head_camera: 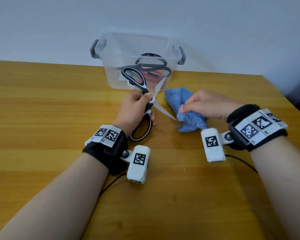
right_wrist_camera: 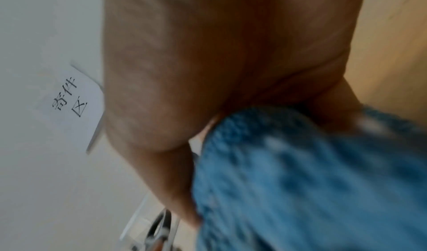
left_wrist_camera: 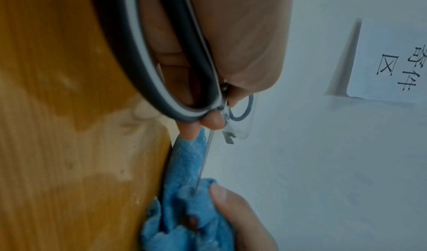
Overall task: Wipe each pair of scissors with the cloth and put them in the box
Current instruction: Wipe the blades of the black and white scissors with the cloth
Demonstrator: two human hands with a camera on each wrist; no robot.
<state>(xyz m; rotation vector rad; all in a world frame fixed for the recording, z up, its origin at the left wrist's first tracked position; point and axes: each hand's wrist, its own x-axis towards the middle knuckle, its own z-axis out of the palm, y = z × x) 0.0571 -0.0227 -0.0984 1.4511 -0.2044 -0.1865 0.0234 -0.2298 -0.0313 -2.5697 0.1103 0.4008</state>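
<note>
At frame centre the left hand [head_camera: 134,108] grips the opened black-and-white scissors [head_camera: 145,103] at the pivot while the right hand [head_camera: 204,105] pinches the blue cloth [head_camera: 189,118] at the lower blade's tip; the wipe should run away from the edge, before transfer to the box [head_camera: 111,54] above.

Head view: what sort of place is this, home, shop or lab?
Probably an office or mailroom corner set up for recording, not a kitchen or workshop. A bare wooden table stands against a plain white wall, and a paper sign reading 寄件区 (parcel drop-off area) hangs on it. Both wrists carry marker-tagged cameras.
</note>
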